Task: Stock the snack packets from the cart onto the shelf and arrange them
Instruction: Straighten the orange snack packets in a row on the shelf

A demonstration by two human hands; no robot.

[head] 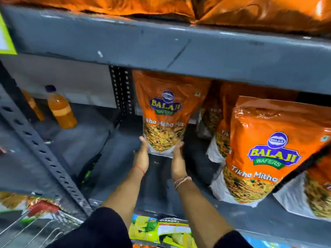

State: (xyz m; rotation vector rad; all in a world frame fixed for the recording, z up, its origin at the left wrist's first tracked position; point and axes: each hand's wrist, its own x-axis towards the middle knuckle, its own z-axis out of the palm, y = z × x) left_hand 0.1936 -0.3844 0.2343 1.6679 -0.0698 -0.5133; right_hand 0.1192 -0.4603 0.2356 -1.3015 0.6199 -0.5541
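both arms reach forward into a grey metal shelf (111, 158), and between the hands stands an orange snack packet (165, 108) marked "balaji wafers tikha mitha mix". the packet is upright at the back of the shelf, its top just under the shelf board above (161, 47) and its clear lower part showing the mix inside. the left hand (141, 154) presses flat against the packet's lower left corner, fingers extended along its side, with a red thread round the wrist. the right hand (177, 161) cups the lower right corner in the same way, fingers stretched out along the edge, with thin bands at the wrist; the two hands grip the packet between them at its base. whether the base rests on the shelf floor or hangs just above it cannot be told. to the right, well apart from the held packet, a second orange packet (265, 151) of the same kind stands near the front edge, tilted a little, with more of them behind and beside it. on the far left, behind a perforated upright post (41, 147), two bottles of orange drink (60, 110) stand at the back. shiny orange bags (250, 11) lie on the board above. at the lower left is a wire cart (26, 228) holding a colourful packet, and green packets (157, 230) lie on the level below.
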